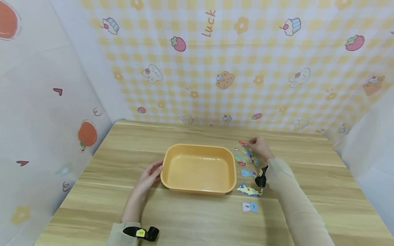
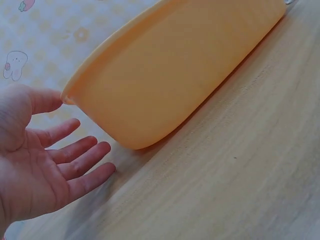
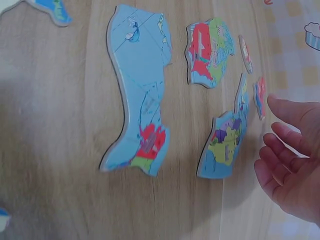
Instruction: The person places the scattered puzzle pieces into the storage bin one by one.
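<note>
A yellow-orange plastic basin (image 1: 198,192) stands on the wooden table, its inside bare. At its left end is my left hand (image 1: 150,176); the left wrist view shows the thumb at the rim and the other fingers spread below it. My right hand (image 1: 259,147) reaches to the far end of a column of map puzzle pieces right of the basin. Its thumb points at a small red-and-blue puzzle piece (image 3: 259,97), with the fingers loosely bent and nothing between them. Close by lie a blue piece with yellow and purple patches (image 3: 225,142) and a thin small piece (image 3: 245,54).
Nearer me along the basin's right side lie a red-and-green piece (image 3: 209,52), a long blue piece (image 3: 142,65), a cream-and-blue piece (image 1: 250,190) and a white-and-blue piece (image 1: 249,207). A checked cloth backdrop (image 1: 197,102) rises behind the table.
</note>
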Demonstrator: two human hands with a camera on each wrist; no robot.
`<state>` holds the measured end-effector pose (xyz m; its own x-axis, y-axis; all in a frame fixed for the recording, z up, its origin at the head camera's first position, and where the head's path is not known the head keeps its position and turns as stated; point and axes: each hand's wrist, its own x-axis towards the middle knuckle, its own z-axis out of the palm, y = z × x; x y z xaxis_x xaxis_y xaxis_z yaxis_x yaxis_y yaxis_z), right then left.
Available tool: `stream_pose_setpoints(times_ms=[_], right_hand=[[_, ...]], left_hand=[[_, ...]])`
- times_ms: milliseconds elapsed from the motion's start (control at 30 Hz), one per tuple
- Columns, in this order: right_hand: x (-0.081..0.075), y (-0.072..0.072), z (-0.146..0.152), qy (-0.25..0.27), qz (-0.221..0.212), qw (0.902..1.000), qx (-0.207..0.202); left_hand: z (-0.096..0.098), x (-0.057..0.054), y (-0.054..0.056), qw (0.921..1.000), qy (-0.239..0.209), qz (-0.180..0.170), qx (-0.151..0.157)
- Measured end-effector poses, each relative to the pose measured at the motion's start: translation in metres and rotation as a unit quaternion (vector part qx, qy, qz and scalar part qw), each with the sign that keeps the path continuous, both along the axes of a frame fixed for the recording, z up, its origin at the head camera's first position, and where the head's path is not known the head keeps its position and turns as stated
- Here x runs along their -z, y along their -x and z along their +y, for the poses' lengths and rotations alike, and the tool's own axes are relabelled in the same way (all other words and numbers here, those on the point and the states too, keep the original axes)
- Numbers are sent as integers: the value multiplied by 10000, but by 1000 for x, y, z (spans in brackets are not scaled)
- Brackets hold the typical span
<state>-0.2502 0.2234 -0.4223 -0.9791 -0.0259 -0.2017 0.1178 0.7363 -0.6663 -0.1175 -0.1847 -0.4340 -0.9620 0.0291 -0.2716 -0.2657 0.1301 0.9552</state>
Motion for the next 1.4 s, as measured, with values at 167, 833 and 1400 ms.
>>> stream_pose_setpoints(times_ms=[167, 833, 1400], right_hand=[[3, -1, 0, -35, -167, 9996, 207], [8, 1, -11, -310, 40, 9975, 634], [-7, 17, -13, 241, 420, 9987, -126]], left_hand=[[3, 5, -1, 9995, -300, -106, -30], [10, 8, -3, 9983, -404, -336, -251], [2, 6, 4, 9977, -486, -337, -332]])
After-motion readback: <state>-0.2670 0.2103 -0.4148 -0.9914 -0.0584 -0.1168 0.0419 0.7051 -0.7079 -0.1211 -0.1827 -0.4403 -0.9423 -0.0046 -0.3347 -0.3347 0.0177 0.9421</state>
